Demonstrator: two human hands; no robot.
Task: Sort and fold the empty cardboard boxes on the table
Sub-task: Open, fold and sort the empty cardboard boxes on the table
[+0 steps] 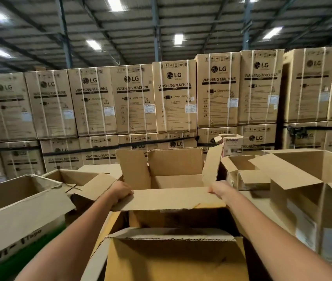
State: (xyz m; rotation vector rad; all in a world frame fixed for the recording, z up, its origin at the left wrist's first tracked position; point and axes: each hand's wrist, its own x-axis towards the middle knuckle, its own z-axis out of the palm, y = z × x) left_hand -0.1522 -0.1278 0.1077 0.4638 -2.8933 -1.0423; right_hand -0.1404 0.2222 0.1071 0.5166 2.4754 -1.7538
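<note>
Both hands hold the near flap (169,199) of an open cardboard box (175,165) in the middle of a crowd of empty boxes.

A wall of strapped washing-machine cartons (173,96) fills the background, stacked two high; a large open box (303,179) stands at the right; a long box (19,220) (printed "Tape" on its side) lies at the left; a torn-edged box (171,256) sits nearest the camera, just below the held one; the left hand (121,191) curls its fingers over the flap's left end; the right hand (220,189) grips the right end; the held box's other three flaps stand up.
</note>
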